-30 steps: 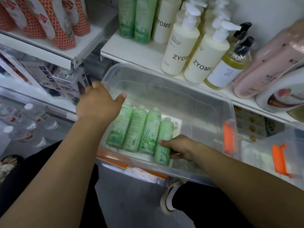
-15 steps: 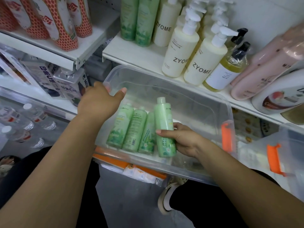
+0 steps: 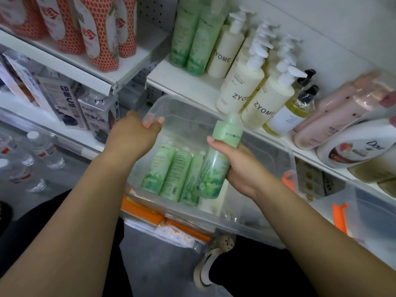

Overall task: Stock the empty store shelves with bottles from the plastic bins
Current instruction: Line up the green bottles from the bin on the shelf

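My right hand (image 3: pixel 242 168) grips a green bottle (image 3: pixel 216 159) around its middle and holds it tilted, cap up, above the clear plastic bin (image 3: pixel 267 146). Three more green bottles (image 3: pixel 171 174) lie side by side on the bin's floor. My left hand (image 3: pixel 132 136) clasps the bin's far left rim, fingers curled over the edge. The white shelf (image 3: pixel 188 86) stands right behind the bin, with two matching green bottles (image 3: pixel 192 39) upright at its back left.
Cream ZYOME pump bottles (image 3: pixel 242 86) fill the shelf's middle; a yellow pump bottle (image 3: pixel 293 110), pink bottles (image 3: pixel 334 116) and a Dove bottle (image 3: pixel 355 144) lie to the right. Red-patterned bottles (image 3: pixel 98 31) crowd the upper left shelf. A second clear bin with orange latch (image 3: pixel 340 215) sits at right.
My right hand has lifted the rightmost green bottle out of the row and raised it above the bin toward the shelf. My left hand stays on the bin's rim.
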Demonstrator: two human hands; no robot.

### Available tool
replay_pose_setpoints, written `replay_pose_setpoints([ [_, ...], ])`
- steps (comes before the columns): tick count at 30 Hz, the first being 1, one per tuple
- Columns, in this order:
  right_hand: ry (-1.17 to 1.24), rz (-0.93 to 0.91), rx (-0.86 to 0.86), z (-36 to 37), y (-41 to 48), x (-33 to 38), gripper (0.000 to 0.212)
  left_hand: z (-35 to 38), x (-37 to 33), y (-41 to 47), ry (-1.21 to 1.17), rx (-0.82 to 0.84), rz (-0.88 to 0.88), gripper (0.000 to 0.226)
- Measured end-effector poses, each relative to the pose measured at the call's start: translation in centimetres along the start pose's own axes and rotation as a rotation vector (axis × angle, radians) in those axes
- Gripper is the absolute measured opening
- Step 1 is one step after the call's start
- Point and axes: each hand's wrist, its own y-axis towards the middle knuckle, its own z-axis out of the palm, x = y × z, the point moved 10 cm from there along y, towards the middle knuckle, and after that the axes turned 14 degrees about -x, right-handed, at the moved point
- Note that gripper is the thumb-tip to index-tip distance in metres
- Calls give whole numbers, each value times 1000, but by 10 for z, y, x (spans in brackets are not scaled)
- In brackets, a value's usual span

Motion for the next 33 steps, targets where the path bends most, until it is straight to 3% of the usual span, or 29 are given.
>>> replay_pose_setpoints([
  [5, 101, -147, 18, 27, 3, 73, 34, -6, 3, 1, -46, -10, 4, 67],
  [14, 179, -544, -118, 60, 34, 193, 59, -6, 2, 6, -15, -10, 41, 50],
  [18, 69, -633, -200, 68, 64, 198, 78, -4, 0, 9, -6, -23, 60, 35],
  [22, -31, -621, -244, 74, 99, 187, 97, 4, 0, 9, -25, 20, 46, 36],
  [27, -190, -677, -296, 77, 112, 173, 85, 2, -1, 13, -25, 54, 57, 33],
  [31, -289, -584, -299, 73, 129, 150, 93, 1, -1, 12, -36, 65, 54, 35],
  [33, -322, -542, -274, 70, 130, 134, 79, 1, -1, 10, -58, 62, 51, 33],
])
